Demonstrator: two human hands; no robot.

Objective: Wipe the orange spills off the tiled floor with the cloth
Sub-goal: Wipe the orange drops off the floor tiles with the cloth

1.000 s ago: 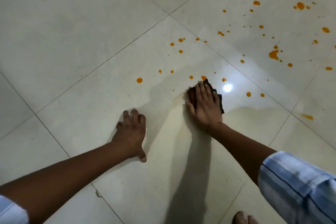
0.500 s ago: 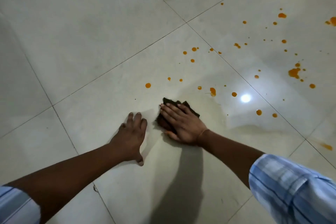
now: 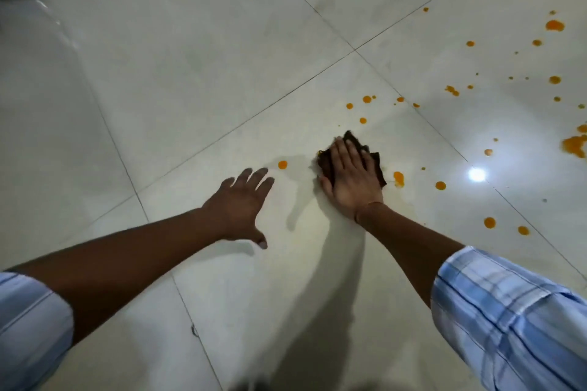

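Since half a second earlier, the right hand (image 3: 351,178) had swung the cloth (image 3: 375,159) away from the left hand (image 3: 241,203), so its fingers (image 3: 344,152) pointed ahead instead of sideways. They lay straight and flat, pressing the dark cloth onto the tiled floor (image 3: 190,89) without curling round it. The left hand was spread open, holding nothing. One orange drop (image 3: 282,164) sat just left of those fingers, a second drop (image 3: 398,178) just right; more spills (image 3: 575,144) lay well off to their right. Wiping well probably called for firm, even pressure, overlapping strokes, and turning to a clean face to avoid smearing.
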